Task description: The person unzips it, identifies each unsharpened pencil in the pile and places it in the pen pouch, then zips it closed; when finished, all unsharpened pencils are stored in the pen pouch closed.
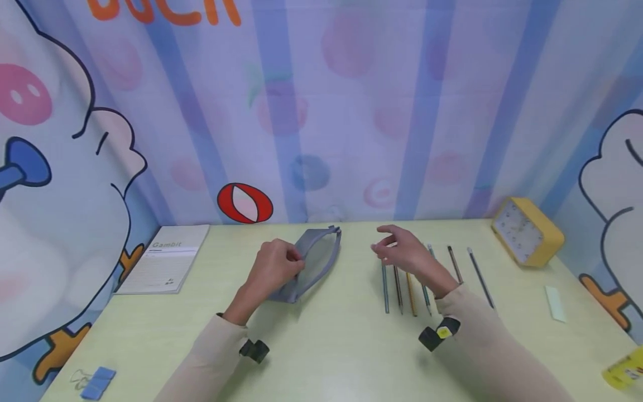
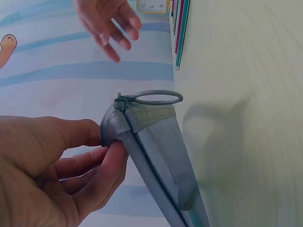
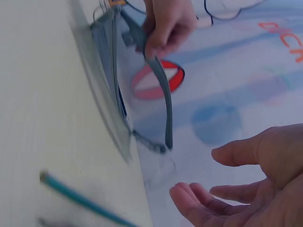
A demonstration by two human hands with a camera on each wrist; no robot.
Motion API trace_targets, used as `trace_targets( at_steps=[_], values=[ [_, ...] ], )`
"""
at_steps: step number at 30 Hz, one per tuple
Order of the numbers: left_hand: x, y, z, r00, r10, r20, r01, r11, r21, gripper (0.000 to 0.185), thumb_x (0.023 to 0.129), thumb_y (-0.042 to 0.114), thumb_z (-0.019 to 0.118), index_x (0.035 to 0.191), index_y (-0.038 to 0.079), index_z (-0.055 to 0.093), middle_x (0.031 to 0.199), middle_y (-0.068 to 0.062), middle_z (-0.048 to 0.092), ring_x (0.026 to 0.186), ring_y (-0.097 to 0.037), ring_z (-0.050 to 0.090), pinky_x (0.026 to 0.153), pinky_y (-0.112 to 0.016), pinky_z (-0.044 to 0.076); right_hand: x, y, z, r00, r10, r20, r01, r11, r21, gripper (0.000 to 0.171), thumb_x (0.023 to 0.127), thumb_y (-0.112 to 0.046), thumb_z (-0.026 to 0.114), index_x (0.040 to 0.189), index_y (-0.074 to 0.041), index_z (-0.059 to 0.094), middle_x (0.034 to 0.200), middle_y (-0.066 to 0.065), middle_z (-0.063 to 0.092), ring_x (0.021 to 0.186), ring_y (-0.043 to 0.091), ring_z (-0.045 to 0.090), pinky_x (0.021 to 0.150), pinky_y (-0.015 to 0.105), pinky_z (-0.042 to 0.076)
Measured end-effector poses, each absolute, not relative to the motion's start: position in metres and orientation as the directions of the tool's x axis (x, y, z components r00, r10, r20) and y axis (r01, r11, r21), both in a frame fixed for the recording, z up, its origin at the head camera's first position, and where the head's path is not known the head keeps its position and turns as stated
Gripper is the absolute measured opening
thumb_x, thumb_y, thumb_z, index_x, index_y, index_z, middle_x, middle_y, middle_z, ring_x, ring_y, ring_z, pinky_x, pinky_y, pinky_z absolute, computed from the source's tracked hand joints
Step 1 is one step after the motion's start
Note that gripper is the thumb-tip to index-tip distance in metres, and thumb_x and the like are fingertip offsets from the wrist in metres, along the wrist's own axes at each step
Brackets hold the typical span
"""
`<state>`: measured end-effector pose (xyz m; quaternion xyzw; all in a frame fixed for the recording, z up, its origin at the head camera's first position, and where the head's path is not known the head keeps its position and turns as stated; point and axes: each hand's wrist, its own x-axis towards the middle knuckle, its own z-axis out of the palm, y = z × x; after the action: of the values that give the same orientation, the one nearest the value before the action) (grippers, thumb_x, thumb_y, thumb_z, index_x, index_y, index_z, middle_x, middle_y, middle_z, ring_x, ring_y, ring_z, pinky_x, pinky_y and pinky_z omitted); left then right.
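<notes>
Your left hand (image 1: 275,267) is pinching the upper edge of the grey fabric zip pencil pouch (image 1: 313,262), thumb and fingers curled round the fabric near its middle, and the pouch is resting on the pale green tabletop (image 1: 321,352) towards the back, just left of centre. The pouch is lying with its mouth gaping open; in the left wrist view the zip end is showing a thin grey loop (image 2: 156,98) sticking out from the top corner, and your fingers (image 2: 102,172) are gripping the rim just below it. The right wrist view is showing the same pouch from the other side, its open edge lifted away from the tabletop by your left hand.

Your right hand (image 1: 404,251) is hovering just above the tabletop to the right of the pouch, released and holding nothing, fingers loosely spread and bent a little, pointing towards the pouch but well apart from it. It is hanging over the far ends of a row of slim pencils (image 1: 412,290), which are lying side by side on the tabletop, roughly parallel, running away from you.

Further off, a yellow square alarm clock (image 1: 526,231) is standing at the back right corner, a thin grey booklet (image 1: 166,259) is lying at the back left, a blue binder clip (image 1: 97,381) is sitting near the front left edge, and a small pale green slip (image 1: 555,304) is lying to the right of the pencils
</notes>
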<state>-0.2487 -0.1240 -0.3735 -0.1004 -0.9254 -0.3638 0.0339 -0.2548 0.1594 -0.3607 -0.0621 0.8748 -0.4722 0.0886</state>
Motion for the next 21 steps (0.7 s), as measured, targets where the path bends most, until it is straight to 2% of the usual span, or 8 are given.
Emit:
trace_targets(
  at_steps=[6,9,15,21],
  values=[
    [-0.249,-0.125,-0.369,-0.976,0.167,0.139,0.218,0.721,0.658,0.007,0.087,0.009,0.073,0.083,0.005,0.078,0.072,-0.004,0.074,0.054,-0.01,0.064,0.056,-0.024,0.05,-0.258,0.197,-0.366,-0.991,-0.121,-0.065,-0.023,0.611,-0.791,0.056,0.103,-0.018,0.055,0.151,0.004,0.036,0.122,0.028,0.06,0.1,0.038,0.07,0.086,0.044,0.06],
    [-0.25,-0.126,-0.367,-0.975,0.171,0.144,0.223,0.726,0.65,0.008,0.087,0.008,0.072,0.082,0.005,0.078,0.071,-0.004,0.073,0.053,-0.01,0.064,0.055,-0.024,0.049,-0.258,0.211,-0.369,-0.994,-0.093,-0.058,-0.018,0.659,-0.752,0.055,0.103,-0.016,0.054,0.15,0.005,0.037,0.118,0.028,0.062,0.089,0.033,0.071,0.079,0.042,0.061],
    [-0.25,-0.126,-0.365,-0.976,0.17,0.138,0.218,0.731,0.646,0.009,0.088,0.009,0.072,0.082,0.006,0.078,0.071,-0.004,0.073,0.054,-0.01,0.063,0.054,-0.024,0.048,-0.254,0.232,-0.373,-0.994,-0.101,-0.047,-0.046,0.753,-0.656,0.053,0.101,-0.012,0.054,0.147,0.01,0.04,0.113,0.03,0.066,0.078,0.03,0.072,0.069,0.039,0.059],
    [-0.25,-0.125,-0.364,-0.975,0.177,0.135,0.222,0.726,0.65,0.009,0.087,0.008,0.071,0.083,0.005,0.078,0.07,-0.004,0.073,0.054,-0.01,0.063,0.053,-0.024,0.047,-0.25,0.245,-0.378,-0.988,-0.14,-0.066,-0.081,0.83,-0.552,0.06,0.094,-0.01,0.061,0.145,0.014,0.039,0.107,0.028,0.068,0.077,0.025,0.068,0.07,0.041,0.053]
  ],
)
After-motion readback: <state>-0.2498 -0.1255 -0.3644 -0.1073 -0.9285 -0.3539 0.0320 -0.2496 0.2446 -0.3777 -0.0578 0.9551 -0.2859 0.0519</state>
